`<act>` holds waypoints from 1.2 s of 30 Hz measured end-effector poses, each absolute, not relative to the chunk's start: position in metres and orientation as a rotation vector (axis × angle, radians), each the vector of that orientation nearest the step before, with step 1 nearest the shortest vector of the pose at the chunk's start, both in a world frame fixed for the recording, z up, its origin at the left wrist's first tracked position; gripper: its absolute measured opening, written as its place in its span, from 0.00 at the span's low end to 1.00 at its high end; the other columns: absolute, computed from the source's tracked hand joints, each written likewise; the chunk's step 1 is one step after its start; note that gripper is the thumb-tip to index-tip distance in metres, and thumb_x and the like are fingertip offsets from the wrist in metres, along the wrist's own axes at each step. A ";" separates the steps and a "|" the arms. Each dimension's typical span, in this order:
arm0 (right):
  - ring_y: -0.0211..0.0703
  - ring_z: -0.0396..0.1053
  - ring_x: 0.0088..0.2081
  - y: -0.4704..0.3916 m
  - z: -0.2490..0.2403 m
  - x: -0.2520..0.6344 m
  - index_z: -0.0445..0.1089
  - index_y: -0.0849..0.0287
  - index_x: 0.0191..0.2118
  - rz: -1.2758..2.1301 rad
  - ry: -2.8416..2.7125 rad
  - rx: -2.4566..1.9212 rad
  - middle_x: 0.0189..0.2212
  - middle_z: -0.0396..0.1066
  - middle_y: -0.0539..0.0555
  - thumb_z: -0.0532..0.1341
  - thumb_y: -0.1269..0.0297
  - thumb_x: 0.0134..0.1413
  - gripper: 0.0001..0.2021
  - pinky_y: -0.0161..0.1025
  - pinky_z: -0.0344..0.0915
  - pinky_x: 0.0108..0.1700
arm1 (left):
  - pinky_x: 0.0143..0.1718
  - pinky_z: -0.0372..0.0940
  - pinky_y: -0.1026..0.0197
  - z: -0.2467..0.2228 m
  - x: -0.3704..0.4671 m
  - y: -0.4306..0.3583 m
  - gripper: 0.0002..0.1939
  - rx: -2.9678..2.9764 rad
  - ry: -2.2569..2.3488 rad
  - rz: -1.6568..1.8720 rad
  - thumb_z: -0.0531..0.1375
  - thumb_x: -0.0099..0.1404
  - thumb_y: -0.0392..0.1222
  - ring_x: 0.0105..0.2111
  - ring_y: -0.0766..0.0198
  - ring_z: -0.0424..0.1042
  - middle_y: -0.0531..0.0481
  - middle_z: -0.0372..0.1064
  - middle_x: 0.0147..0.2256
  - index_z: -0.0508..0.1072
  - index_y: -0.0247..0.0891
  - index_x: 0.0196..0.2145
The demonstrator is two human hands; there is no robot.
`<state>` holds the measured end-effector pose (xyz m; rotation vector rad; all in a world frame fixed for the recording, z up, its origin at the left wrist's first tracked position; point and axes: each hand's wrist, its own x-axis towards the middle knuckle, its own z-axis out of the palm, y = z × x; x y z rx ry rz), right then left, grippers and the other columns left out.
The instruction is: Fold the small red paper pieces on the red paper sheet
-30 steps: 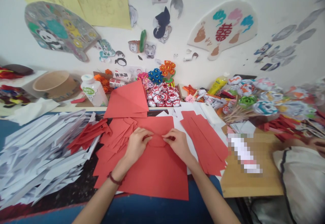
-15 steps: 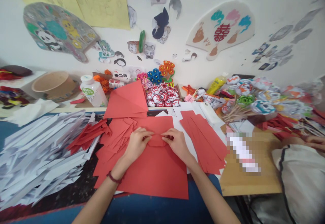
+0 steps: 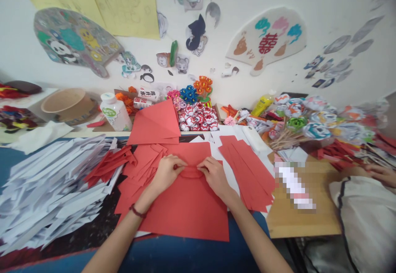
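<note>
Between my two hands is a small folded red paper strip (image 3: 192,172), held above a large red sheet (image 3: 192,215). My left hand (image 3: 169,171) pinches the strip's left end, with a dark bracelet on that wrist. At its right end, the fingers of my right hand (image 3: 214,175) are closed on the same strip. Cut red pieces (image 3: 145,169) lie left of my left hand. Stacked red strips (image 3: 247,174) lie to the right of my right hand.
Folded white strips (image 3: 58,182) with some folded red ones (image 3: 108,165) cover the left side. Behind stand a white bottle (image 3: 115,114) and paper flowers (image 3: 199,117). A person's hand (image 3: 382,175) shows at the far right, beside a wooden board (image 3: 303,223).
The strip between my hands looks slightly more curved along its lower edge. Both hands keep their pinch in nearly the same place. The camera view has shifted slightly.
</note>
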<state>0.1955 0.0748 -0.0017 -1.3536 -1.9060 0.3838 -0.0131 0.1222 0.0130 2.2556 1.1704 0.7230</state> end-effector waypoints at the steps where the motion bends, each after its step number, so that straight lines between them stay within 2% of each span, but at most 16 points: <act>1: 0.44 0.66 0.35 0.075 -0.001 0.196 0.71 0.57 0.32 0.398 -1.911 -1.345 0.30 0.68 0.53 0.56 0.75 0.61 0.10 0.40 0.63 0.38 | 0.38 0.62 0.59 0.012 -0.013 0.122 0.08 2.267 1.179 0.723 0.61 0.62 0.32 0.32 0.62 0.69 0.50 0.76 0.31 0.79 0.42 0.34; 6: 0.45 0.66 0.37 0.070 -0.002 0.198 0.72 0.58 0.36 0.346 -2.007 -1.322 0.33 0.69 0.55 0.52 0.75 0.64 0.12 0.41 0.63 0.40 | 0.43 0.61 0.56 0.010 -0.015 0.118 0.12 2.406 1.091 0.769 0.57 0.66 0.32 0.38 0.59 0.68 0.48 0.76 0.37 0.78 0.43 0.42; 11: 0.47 0.65 0.36 0.065 -0.003 0.202 0.73 0.60 0.41 0.077 -2.214 -1.325 0.32 0.70 0.57 0.47 0.74 0.67 0.16 0.43 0.63 0.40 | 0.41 0.61 0.56 0.011 -0.022 0.111 0.16 2.660 1.039 0.617 0.50 0.70 0.33 0.37 0.58 0.66 0.46 0.72 0.35 0.75 0.40 0.48; 14: 0.47 0.64 0.35 0.063 -0.001 0.204 0.74 0.62 0.43 -0.118 -2.345 -1.304 0.30 0.70 0.57 0.47 0.73 0.67 0.17 0.44 0.62 0.38 | 0.42 0.62 0.56 0.013 -0.025 0.107 0.15 2.810 0.994 0.508 0.50 0.71 0.33 0.37 0.58 0.66 0.45 0.72 0.36 0.72 0.37 0.50; 19: 0.46 0.64 0.32 0.061 0.005 0.203 0.73 0.66 0.44 -0.411 -2.500 -1.194 0.30 0.70 0.58 0.49 0.79 0.65 0.15 0.43 0.62 0.36 | 0.44 0.62 0.55 0.010 -0.026 0.105 0.14 3.025 0.884 0.422 0.50 0.70 0.30 0.40 0.57 0.68 0.44 0.72 0.39 0.70 0.35 0.49; 22: 0.45 0.64 0.30 0.061 0.007 0.201 0.73 0.67 0.43 -0.539 -2.511 -1.189 0.27 0.69 0.56 0.52 0.81 0.62 0.13 0.42 0.61 0.33 | 0.44 0.62 0.55 0.007 -0.025 0.104 0.15 3.221 0.826 0.404 0.50 0.68 0.27 0.41 0.57 0.69 0.42 0.72 0.40 0.68 0.29 0.51; 26: 0.45 0.64 0.31 0.064 0.008 0.201 0.73 0.68 0.42 -0.549 -2.546 -1.209 0.28 0.69 0.56 0.53 0.82 0.60 0.12 0.42 0.62 0.34 | 0.45 0.62 0.56 0.005 -0.023 0.102 0.16 3.384 0.792 0.392 0.50 0.67 0.25 0.41 0.57 0.69 0.40 0.72 0.40 0.67 0.25 0.51; 31: 0.46 0.64 0.33 0.065 0.005 0.202 0.73 0.66 0.40 -0.492 -2.607 -1.182 0.30 0.70 0.57 0.53 0.82 0.61 0.12 0.42 0.64 0.36 | 0.44 0.62 0.56 0.005 -0.022 0.100 0.14 3.352 0.807 0.281 0.51 0.67 0.26 0.41 0.58 0.70 0.41 0.73 0.40 0.69 0.29 0.48; 36: 0.48 0.64 0.36 0.063 0.002 0.199 0.74 0.66 0.38 -0.502 -2.602 -1.207 0.34 0.70 0.59 0.53 0.83 0.59 0.13 0.44 0.64 0.39 | 0.47 0.62 0.56 0.005 -0.023 0.100 0.14 3.287 0.800 0.228 0.53 0.65 0.24 0.45 0.58 0.71 0.39 0.72 0.45 0.70 0.31 0.47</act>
